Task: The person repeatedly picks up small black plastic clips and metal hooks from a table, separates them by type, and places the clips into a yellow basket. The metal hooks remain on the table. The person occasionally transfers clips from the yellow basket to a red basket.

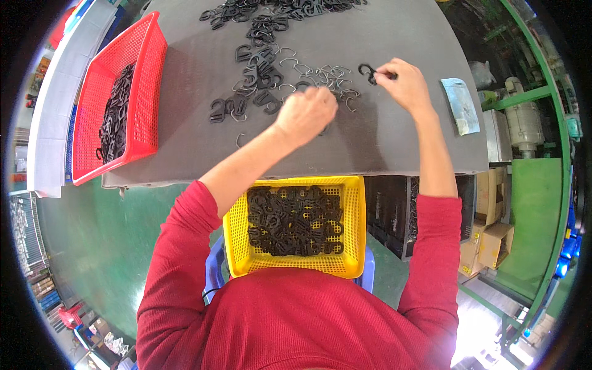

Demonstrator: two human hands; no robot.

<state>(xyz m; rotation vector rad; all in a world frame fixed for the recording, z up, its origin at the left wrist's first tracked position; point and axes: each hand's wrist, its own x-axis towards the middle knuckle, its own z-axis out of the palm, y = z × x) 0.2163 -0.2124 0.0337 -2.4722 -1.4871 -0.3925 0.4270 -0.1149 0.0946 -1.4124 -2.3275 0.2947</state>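
My right hand [402, 85] pinches a black plastic hook [366, 71] between thumb and fingers, just above the grey table [388, 135]. Left of it, my left hand [308, 111] is closed with curled fingers, at the near side of a loose heap of silver metal hooks [330, 75]. Whatever the left fingers hold, if anything, is hidden and slightly blurred. A trail of black plastic pieces [262, 69] with hook-like curves lies left of the metal hooks. It runs up to a larger black pile [290, 8] at the far edge.
A yellow basket [356, 231] of black plastic pieces sits in front of my body, below the table edge. At the left stands a red basket [147, 111] with more black pieces. A light blue packet [460, 106] lies at the table's right. Cardboard boxes [493, 243] stand lower right.
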